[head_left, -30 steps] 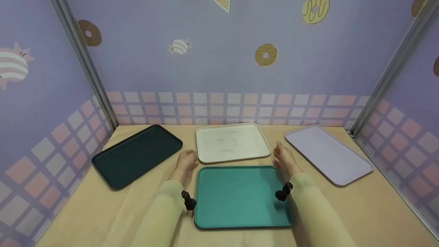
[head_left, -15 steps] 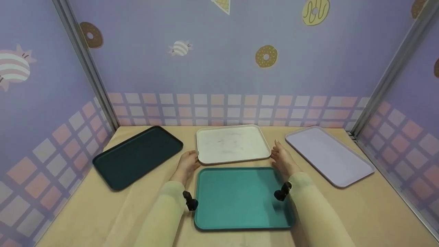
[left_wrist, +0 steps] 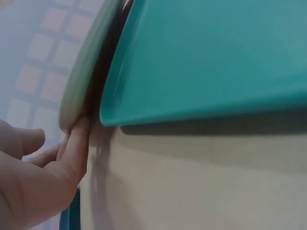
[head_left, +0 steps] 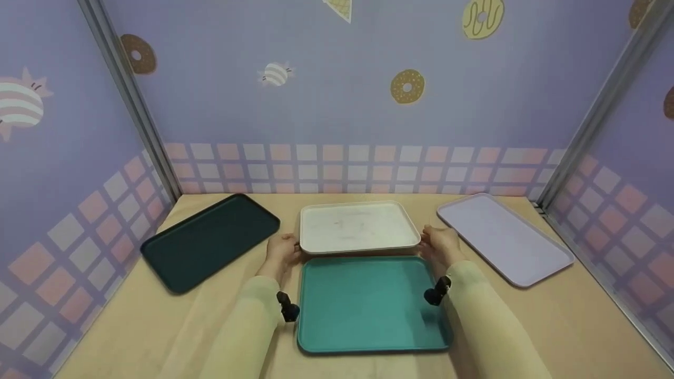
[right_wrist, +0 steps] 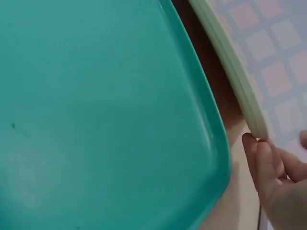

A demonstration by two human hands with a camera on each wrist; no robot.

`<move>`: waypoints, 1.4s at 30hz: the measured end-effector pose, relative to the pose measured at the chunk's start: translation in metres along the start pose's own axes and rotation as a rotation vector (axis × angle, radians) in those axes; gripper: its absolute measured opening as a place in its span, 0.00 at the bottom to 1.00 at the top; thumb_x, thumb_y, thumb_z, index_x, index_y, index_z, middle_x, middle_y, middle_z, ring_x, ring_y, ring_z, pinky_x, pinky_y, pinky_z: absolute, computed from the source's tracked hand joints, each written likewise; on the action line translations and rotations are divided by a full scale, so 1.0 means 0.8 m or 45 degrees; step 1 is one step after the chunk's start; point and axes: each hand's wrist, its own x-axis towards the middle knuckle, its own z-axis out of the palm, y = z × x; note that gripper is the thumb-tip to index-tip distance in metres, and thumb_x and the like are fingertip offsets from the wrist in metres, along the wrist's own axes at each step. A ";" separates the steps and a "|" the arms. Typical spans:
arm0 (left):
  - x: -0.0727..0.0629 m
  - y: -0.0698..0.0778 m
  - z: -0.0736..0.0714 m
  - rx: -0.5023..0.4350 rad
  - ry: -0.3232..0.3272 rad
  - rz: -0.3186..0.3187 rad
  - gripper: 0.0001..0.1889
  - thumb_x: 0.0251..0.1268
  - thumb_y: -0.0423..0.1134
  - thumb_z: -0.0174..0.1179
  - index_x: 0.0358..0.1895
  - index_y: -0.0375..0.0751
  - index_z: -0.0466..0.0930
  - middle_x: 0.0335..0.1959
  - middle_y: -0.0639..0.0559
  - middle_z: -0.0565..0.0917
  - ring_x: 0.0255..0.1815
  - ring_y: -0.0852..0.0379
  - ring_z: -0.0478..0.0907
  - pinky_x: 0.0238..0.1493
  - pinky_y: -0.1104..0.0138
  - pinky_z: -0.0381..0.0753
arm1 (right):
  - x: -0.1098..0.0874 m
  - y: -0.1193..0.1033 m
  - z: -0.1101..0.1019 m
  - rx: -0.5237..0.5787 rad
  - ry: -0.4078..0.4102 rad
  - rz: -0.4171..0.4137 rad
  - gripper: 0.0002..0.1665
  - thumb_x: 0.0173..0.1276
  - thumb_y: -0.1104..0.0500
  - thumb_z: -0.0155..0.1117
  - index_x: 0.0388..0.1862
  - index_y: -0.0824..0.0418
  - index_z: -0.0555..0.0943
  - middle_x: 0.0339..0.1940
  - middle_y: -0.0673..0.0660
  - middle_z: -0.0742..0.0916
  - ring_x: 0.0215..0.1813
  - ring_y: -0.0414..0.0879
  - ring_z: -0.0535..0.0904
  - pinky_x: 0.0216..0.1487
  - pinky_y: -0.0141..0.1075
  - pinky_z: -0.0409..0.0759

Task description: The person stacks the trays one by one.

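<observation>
A white tray with faint smudges on its surface is held by its two ends, its near edge raised off the table. My left hand grips its near left corner; in the left wrist view the fingers reach beneath that corner. My right hand holds the near right corner, and the right wrist view shows its fingertips under the rim. Right in front lies a teal tray, flat on the table between my forearms. A dark shadow falls between the two trays.
A dark green tray lies angled at the left, and a pale lilac tray is angled at the right. Patterned purple walls enclose the table at the back and sides.
Both hands have gone from beside the white tray to holding its corners. The white tray has risen and come slightly toward me. The other trays stay in place.
</observation>
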 end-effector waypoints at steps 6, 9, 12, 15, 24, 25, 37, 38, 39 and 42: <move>-0.004 0.002 -0.006 0.003 -0.010 -0.034 0.21 0.80 0.34 0.53 0.69 0.27 0.74 0.64 0.35 0.78 0.53 0.52 0.78 0.59 0.60 0.82 | 0.002 -0.004 -0.001 -0.109 0.030 -0.028 0.21 0.79 0.59 0.59 0.60 0.75 0.81 0.32 0.53 0.86 0.37 0.43 0.82 0.44 0.34 0.85; -0.005 0.002 -0.009 -0.034 -0.034 -0.054 0.20 0.79 0.34 0.55 0.67 0.30 0.76 0.61 0.39 0.80 0.50 0.54 0.79 0.53 0.65 0.83 | 0.003 -0.003 -0.002 -0.086 0.016 -0.036 0.21 0.77 0.63 0.59 0.61 0.76 0.80 0.31 0.51 0.86 0.34 0.40 0.81 0.41 0.32 0.85; -0.006 -0.001 -0.013 -0.064 -0.040 -0.068 0.19 0.78 0.33 0.56 0.66 0.32 0.78 0.61 0.41 0.81 0.50 0.55 0.80 0.47 0.68 0.83 | 0.002 0.001 -0.003 -0.011 -0.025 -0.031 0.20 0.76 0.65 0.59 0.61 0.76 0.80 0.31 0.52 0.87 0.33 0.39 0.82 0.41 0.32 0.86; -0.007 -0.002 -0.016 -0.084 -0.040 -0.073 0.19 0.76 0.32 0.58 0.66 0.32 0.78 0.61 0.41 0.81 0.50 0.56 0.80 0.45 0.70 0.83 | 0.001 0.004 -0.006 0.065 -0.063 -0.023 0.18 0.75 0.66 0.61 0.58 0.76 0.81 0.32 0.53 0.88 0.34 0.41 0.84 0.43 0.34 0.87; -0.004 0.000 -0.021 -0.065 -0.106 -0.082 0.19 0.74 0.30 0.60 0.65 0.29 0.78 0.54 0.42 0.84 0.42 0.58 0.83 0.40 0.71 0.85 | -0.005 0.004 -0.024 -0.064 -0.111 -0.013 0.19 0.76 0.59 0.63 0.59 0.70 0.83 0.34 0.46 0.90 0.38 0.37 0.85 0.50 0.32 0.86; -0.004 0.000 -0.022 -0.061 -0.115 -0.083 0.20 0.74 0.30 0.60 0.66 0.29 0.77 0.55 0.41 0.84 0.43 0.58 0.83 0.41 0.71 0.86 | -0.005 0.005 -0.025 -0.062 -0.129 -0.007 0.20 0.75 0.59 0.64 0.59 0.70 0.83 0.35 0.47 0.90 0.39 0.37 0.86 0.51 0.32 0.86; -0.016 -0.004 -0.037 -0.019 -0.340 -0.042 0.27 0.72 0.26 0.59 0.73 0.39 0.73 0.64 0.40 0.83 0.40 0.61 0.85 0.40 0.68 0.87 | -0.009 0.011 -0.052 0.110 -0.459 -0.008 0.36 0.78 0.69 0.54 0.81 0.73 0.56 0.41 0.48 0.88 0.43 0.37 0.86 0.46 0.27 0.86; -0.018 -0.004 -0.038 -0.014 -0.363 -0.036 0.28 0.72 0.26 0.59 0.74 0.39 0.72 0.63 0.40 0.83 0.40 0.61 0.86 0.38 0.69 0.87 | -0.010 0.011 -0.055 0.126 -0.496 -0.010 0.38 0.78 0.70 0.53 0.81 0.73 0.53 0.41 0.48 0.89 0.43 0.37 0.86 0.46 0.27 0.86; -0.020 -0.004 -0.040 -0.006 -0.387 -0.029 0.28 0.72 0.26 0.59 0.74 0.39 0.71 0.63 0.40 0.83 0.39 0.61 0.86 0.38 0.69 0.87 | -0.011 0.011 -0.057 0.137 -0.518 -0.009 0.39 0.77 0.70 0.53 0.82 0.73 0.52 0.41 0.48 0.89 0.42 0.38 0.86 0.46 0.28 0.87; -0.026 -0.004 -0.045 0.028 -0.431 -0.013 0.30 0.71 0.25 0.60 0.75 0.40 0.70 0.63 0.40 0.84 0.39 0.60 0.87 0.37 0.69 0.87 | -0.017 0.010 -0.063 0.117 -0.554 -0.004 0.40 0.76 0.72 0.54 0.82 0.73 0.52 0.41 0.49 0.89 0.42 0.39 0.87 0.46 0.29 0.87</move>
